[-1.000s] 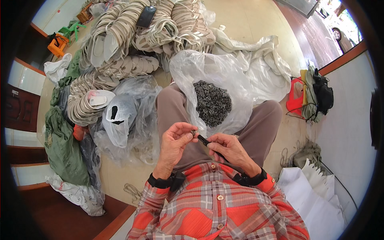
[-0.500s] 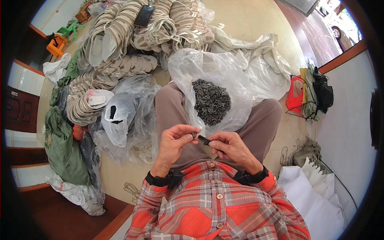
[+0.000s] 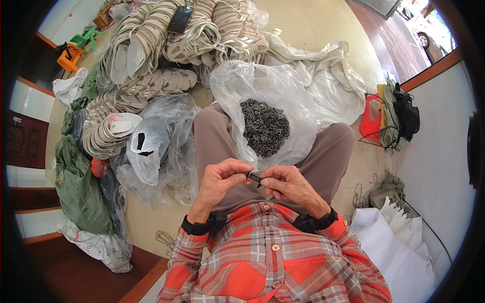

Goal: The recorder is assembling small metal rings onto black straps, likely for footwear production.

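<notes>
Above my lap, my left hand (image 3: 220, 183) pinches a small dark metal buckle (image 3: 248, 174) between thumb and fingertips. My right hand (image 3: 285, 184) is closed on a short black strap (image 3: 256, 179), whose end meets the buckle. Whether the strap passes through it is too small to tell. Just beyond my hands, between my knees, a clear plastic bag (image 3: 227, 83) lies spread open. In it is a heap of small dark buckles (image 3: 266, 129).
Stacks of beige sandal uppers (image 3: 151, 30) fill the far left, with a black phone (image 3: 180, 19) on top. Nearer are a whitish plastic bag (image 3: 146, 171) and a green cloth (image 3: 83, 187). At the right are a red stool (image 3: 371, 118) and white sheets (image 3: 386, 242).
My hands have come slightly closer together. The black strap's end, apart from the buckle before, now touches it. The view has shifted a little.
</notes>
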`<state>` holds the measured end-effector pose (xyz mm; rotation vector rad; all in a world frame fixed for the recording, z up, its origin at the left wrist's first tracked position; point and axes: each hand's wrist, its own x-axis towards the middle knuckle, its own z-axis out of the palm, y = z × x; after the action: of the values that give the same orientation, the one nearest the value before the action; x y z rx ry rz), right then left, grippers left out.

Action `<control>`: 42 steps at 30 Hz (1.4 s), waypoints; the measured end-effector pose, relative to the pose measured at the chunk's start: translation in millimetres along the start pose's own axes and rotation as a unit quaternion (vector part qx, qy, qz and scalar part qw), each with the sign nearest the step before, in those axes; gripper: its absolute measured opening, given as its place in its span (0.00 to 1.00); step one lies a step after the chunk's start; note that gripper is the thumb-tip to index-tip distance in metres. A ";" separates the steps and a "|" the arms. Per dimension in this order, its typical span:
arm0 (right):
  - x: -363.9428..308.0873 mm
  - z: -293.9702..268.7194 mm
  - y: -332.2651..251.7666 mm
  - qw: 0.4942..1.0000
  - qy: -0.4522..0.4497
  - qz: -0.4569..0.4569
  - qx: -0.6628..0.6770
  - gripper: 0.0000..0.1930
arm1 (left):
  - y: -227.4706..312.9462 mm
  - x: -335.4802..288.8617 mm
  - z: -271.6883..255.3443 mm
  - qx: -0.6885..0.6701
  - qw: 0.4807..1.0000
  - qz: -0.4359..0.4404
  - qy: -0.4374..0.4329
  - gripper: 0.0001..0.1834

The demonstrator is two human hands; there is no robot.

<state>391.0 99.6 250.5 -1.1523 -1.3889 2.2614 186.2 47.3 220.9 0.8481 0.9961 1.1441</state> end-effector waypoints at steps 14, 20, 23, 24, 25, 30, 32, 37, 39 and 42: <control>3.3 6.9 6.1 0.996 -0.026 -0.004 0.080 0.07 | -3.8 -2.8 -1.0 -0.006 0.998 -0.009 -0.068 0.11; 1.2 6.0 5.3 0.995 -0.034 -0.039 0.088 0.10 | -10.3 -2.0 -0.5 -0.084 0.996 -0.018 -0.030 0.13; 2.4 4.9 6.2 0.994 -0.041 -0.045 0.089 0.10 | -11.3 -1.7 -0.6 -0.103 0.994 -0.022 -0.027 0.13; 3.1 4.6 6.7 0.993 -0.046 -0.047 0.097 0.10 | -11.5 -1.5 -1.1 -0.107 0.994 -0.016 -0.033 0.13; 3.1 4.2 7.3 0.993 -0.045 -0.048 0.098 0.10 | -11.4 -1.8 -1.3 -0.106 0.994 -0.017 -0.033 0.13; 2.2 3.8 7.3 0.991 -0.045 -0.058 0.114 0.11 | -5.8 -3.4 4.5 -0.031 0.997 -0.043 -0.053 0.11; -0.3 2.9 4.4 0.990 -0.042 -0.054 0.120 0.11 | -4.1 -4.1 8.8 -0.018 0.997 -0.043 -0.054 0.11; -4.3 2.4 6.2 0.997 -0.015 -0.069 0.045 0.12 | -1.7 -6.0 18.6 0.022 0.997 0.019 -0.066 0.11; -5.9 3.2 1.7 0.998 0.002 -0.067 0.020 0.12 | 1.5 -6.6 20.5 -0.027 0.995 0.002 -0.094 0.11; -6.8 2.4 1.4 0.996 -0.002 -0.086 -0.029 0.11 | -4.4 -7.6 14.8 0.014 0.995 0.014 -0.096 0.12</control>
<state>394.0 93.4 253.3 -1.0043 -1.5032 2.1183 200.7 38.3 223.4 0.9778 0.8452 1.0526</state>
